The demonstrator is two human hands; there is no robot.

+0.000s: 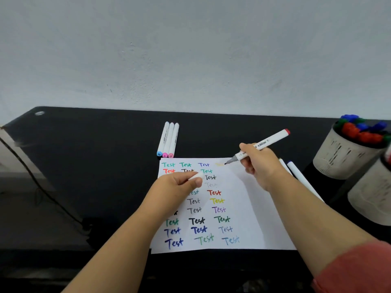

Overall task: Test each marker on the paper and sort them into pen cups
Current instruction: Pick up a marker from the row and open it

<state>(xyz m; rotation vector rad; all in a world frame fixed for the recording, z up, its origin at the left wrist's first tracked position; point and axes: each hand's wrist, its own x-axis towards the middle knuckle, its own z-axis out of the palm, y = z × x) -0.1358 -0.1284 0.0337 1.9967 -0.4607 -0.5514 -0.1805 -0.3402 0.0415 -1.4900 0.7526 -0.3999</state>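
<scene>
The left hand (179, 182) hid some words on the paper (243, 208) while pinching a white cap (195, 176). The right hand (259, 163) gripped the marker (262, 144), tip at the paper's top edge; pen cups (347, 155) sat cropped at right.

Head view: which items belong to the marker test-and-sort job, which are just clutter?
Job:
right hand gripping uncapped marker
left hand pinching white cap
paper
three capped markers
two pen cups
markers beside paper

Lying about:
cable
desk grommet
</scene>
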